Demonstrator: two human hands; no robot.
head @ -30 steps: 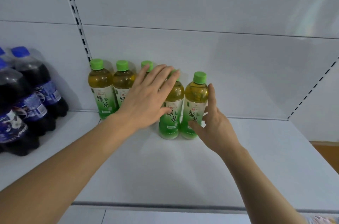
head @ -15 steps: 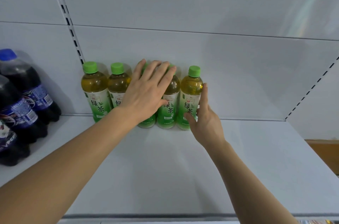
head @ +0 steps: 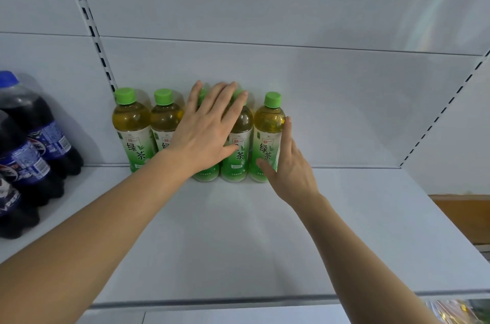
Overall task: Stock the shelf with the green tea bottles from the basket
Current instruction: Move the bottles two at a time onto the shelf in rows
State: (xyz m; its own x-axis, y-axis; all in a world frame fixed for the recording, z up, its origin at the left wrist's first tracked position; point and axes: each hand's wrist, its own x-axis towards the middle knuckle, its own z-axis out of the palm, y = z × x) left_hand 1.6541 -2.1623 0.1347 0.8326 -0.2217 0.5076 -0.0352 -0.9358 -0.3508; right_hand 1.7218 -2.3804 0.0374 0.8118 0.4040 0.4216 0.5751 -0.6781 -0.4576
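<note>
A white shelf [head: 265,230] with a white back panel [head: 291,18] and slotted uprights fills the view; a strip of wood-brown shows at far right. Five tea bottles [head: 267,138] stand upright in a row at the far edge against the back panel, green-capped and full of amber tea. Dark cola bottles [head: 29,148] with blue labels stand at left. The left hand [head: 209,132] lies flat, fingers spread, across the third and fourth bottles. The right hand [head: 289,164], open, presses the rightmost bottle's side.

Five tea bottles [head: 267,138] line the shelf [head: 344,230] back, right of soda bottles [head: 29,154].
</note>
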